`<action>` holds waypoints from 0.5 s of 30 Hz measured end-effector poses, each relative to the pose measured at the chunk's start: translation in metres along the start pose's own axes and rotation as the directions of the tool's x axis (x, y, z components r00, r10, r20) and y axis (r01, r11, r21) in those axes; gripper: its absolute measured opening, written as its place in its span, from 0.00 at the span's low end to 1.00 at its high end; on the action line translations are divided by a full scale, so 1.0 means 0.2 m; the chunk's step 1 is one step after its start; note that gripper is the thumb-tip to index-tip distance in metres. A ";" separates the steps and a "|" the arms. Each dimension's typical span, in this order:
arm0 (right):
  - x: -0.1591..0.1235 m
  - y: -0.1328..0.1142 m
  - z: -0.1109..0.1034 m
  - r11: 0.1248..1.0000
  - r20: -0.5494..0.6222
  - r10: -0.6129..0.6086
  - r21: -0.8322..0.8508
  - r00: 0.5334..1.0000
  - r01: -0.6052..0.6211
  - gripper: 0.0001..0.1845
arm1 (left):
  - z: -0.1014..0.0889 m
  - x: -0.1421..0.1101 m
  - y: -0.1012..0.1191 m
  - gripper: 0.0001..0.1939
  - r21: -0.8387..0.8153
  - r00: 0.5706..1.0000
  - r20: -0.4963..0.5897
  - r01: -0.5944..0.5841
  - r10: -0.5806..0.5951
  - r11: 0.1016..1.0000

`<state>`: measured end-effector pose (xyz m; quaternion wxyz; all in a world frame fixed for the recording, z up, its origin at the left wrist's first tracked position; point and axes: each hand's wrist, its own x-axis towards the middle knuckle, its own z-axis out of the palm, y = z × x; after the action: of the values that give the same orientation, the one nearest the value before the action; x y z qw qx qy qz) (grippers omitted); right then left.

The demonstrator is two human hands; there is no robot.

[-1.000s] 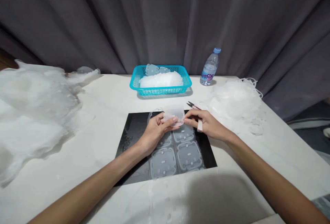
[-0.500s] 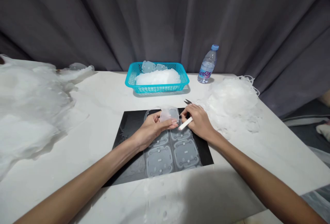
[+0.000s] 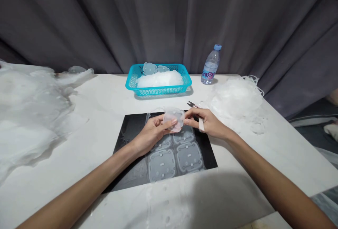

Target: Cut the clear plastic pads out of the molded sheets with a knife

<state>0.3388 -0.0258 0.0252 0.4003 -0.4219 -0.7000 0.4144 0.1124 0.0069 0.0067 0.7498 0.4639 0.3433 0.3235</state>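
Translucent piece (image 3: 176, 114), thin-looking, roughly square with rounded corners and a slightly wavy outline; cloudy white, see-through enough that a pinkish tint from the fingers shows in its lower part. Small darker marks sit near its edges, too small to read. It is raised over the far part of a black mat (image 3: 210, 157), tilted toward the camera, mid-table. Left hand (image 3: 154, 132) pinches it, thumb across the front, fingers behind. Right hand (image 3: 210, 121) is at the piece's right edge, thumb and index finger nearly together; cannot tell whether they grip that edge or only touch it. Same hand also has a white stick (image 3: 201, 125) tucked between the fingers. Below, on the mat, lies a clear sheet (image 3: 162, 165) of similar rounded-square panels with small dots and slots, partly covered by the left hand. Dark-bladed scissors (image 3: 190, 104) lie just beyond the right hand, handles partly hidden. Teal basket (image 3: 158, 90) near the curtain (image 3: 158, 18) holds a white heap (image 3: 161, 78) plus a few clear pieces (image 3: 150, 68) at the back. Water bottle (image 3: 210, 65), blue cap, upright right of the basket. Large white pile (image 3: 29, 109) at left, smaller scrap pile (image 3: 236, 95) at right, both on the white table (image 3: 105, 102).
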 end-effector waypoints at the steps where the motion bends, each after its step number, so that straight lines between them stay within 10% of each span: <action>1: 0.00 0.01 0.00 0.999 -0.008 -0.015 -0.029 1.000 0.015 0.10 | 0.00 0.00 0.00 0.17 -0.003 1.000 -0.010 0.000 0.000 1.000; 7: 0.02 0.14 0.05 0.938 -0.096 -0.119 -0.336 0.988 0.080 0.05 | 0.00 -0.01 0.02 0.12 -0.055 0.994 0.022 0.108 -0.106 0.993; 15: 0.00 0.02 -0.04 0.987 0.010 -0.090 -0.136 0.996 0.090 0.05 | -0.02 -0.02 0.04 0.08 -0.051 0.985 0.166 0.065 -0.056 0.997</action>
<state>0.3465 -0.0236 0.0242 0.3876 -0.4154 -0.7458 0.3479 0.1046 0.0085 0.0134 0.7979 0.4571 0.2849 0.2708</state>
